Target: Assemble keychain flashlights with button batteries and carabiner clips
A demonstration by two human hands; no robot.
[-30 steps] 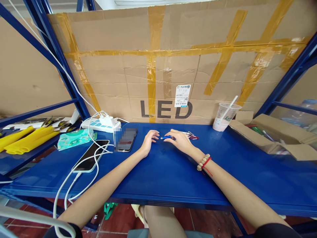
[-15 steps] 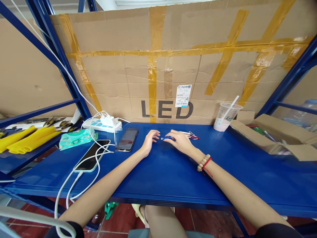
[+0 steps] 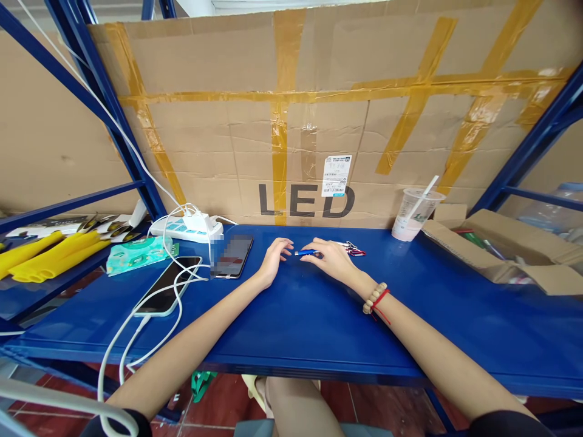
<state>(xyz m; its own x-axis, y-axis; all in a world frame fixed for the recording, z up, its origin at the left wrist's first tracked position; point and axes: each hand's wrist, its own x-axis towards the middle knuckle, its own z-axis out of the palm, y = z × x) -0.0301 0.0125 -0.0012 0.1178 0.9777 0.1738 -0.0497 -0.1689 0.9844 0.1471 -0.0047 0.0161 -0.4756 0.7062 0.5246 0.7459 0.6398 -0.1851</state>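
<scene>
On the blue tabletop, my right hand is closed in a pinch on a small blue stick-like object with a silver tip. The tip points left, and the other end is hidden under my fingers. Facing it, my left hand rests with its fingers loosely curved and apart, holding nothing. A short gap separates its fingertips from the silver tip. Just behind my right hand lie several small red and silver pieces, partly covered by it and too small to name.
To the left are a black phone, a white-edged phone with cables, a power strip, a green tissue pack and yellow rolls. A plastic cup and an open cardboard box stand right. Large cardboard stands behind.
</scene>
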